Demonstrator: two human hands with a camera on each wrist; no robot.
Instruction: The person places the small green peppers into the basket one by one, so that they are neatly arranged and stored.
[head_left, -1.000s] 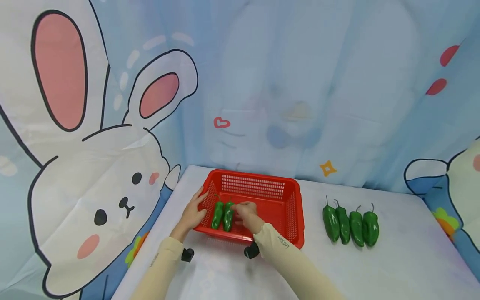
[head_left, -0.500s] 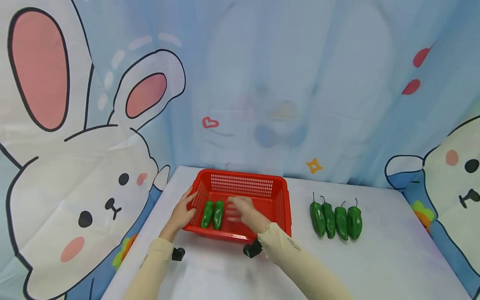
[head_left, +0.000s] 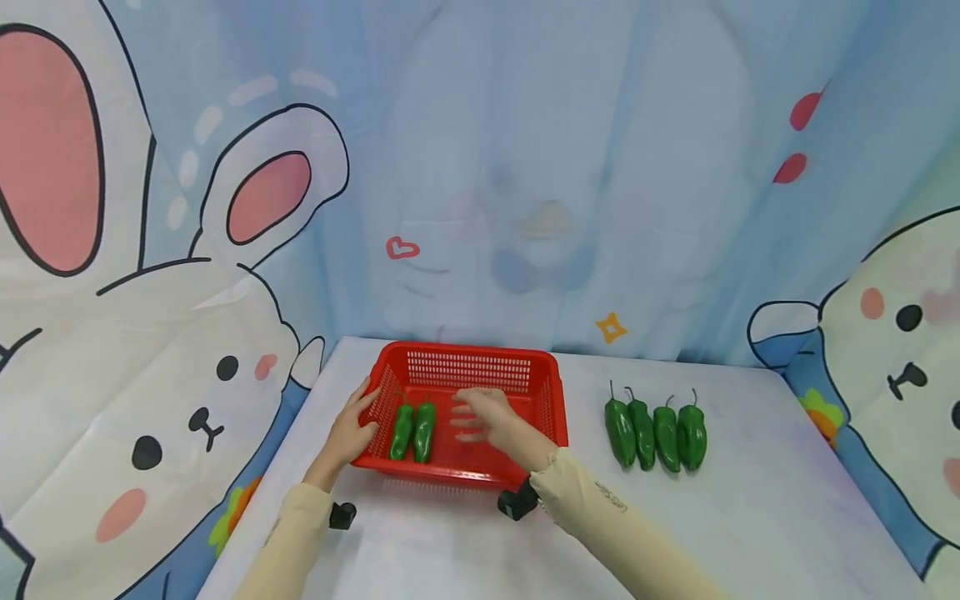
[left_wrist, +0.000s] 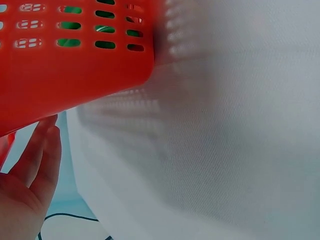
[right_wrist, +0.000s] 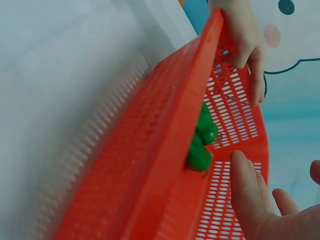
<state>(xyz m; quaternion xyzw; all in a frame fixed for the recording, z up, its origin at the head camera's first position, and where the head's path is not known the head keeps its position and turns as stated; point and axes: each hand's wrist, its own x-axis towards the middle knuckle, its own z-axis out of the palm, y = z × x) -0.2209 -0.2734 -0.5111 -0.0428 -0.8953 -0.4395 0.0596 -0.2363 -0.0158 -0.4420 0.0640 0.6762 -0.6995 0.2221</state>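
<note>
In the head view we see the basket on the table, with two peppers lying side by side toward its left end, stems away from us. The left hand holds the left rim, we think to steady it. The right hand hangs over the basket's middle, fingers spread and holding nothing. Four peppers lie in a close row to the basket's right, stems pointing the same way, perhaps to keep them orderly and within reach. From the left wrist we make out nearly straight fingers at the basket's outside, and green through its slots. From the right wrist we see the rim between left thumb and fingers, and the right hand loosely spread, apart from the peppers.
</note>
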